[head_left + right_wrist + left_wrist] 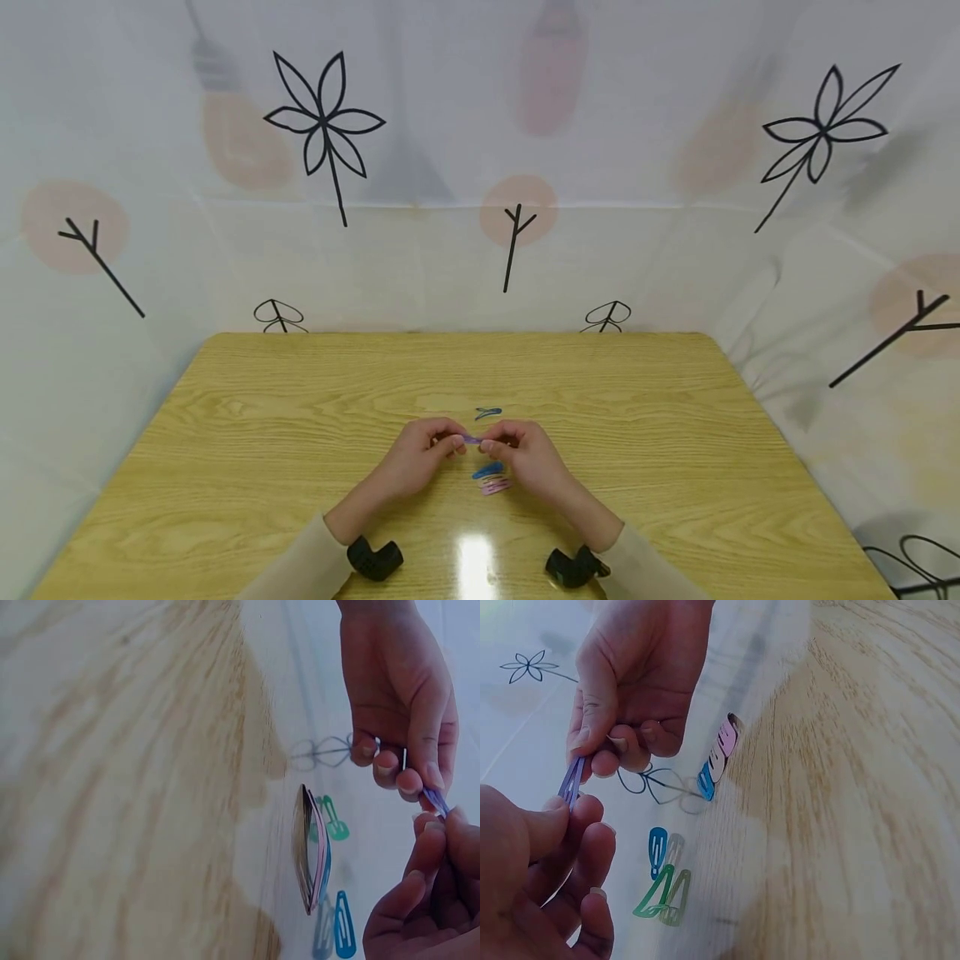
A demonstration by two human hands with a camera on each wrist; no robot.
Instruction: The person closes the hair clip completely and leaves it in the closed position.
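A small purple snap hair clip [472, 439] is pinched at its two ends between my hands, a little above the table. My left hand [423, 454] holds one end with thumb and forefinger, and my right hand [528, 458] holds the other. The clip shows slim and elongated between the fingertips in the left wrist view. Just beyond the hands lie a blue clip [657, 851] and a green clip [654, 894], close together. On the near side, a short row holds a blue clip [487, 471], a beige one and a pink clip [496, 487].
The wood-grain table [300, 383] is glossy and mirrors the clips. A white cloth backdrop [427, 267] with printed flowers and twigs stands along its back and sides. Black wrist devices [375, 558] sit at both sleeve cuffs.
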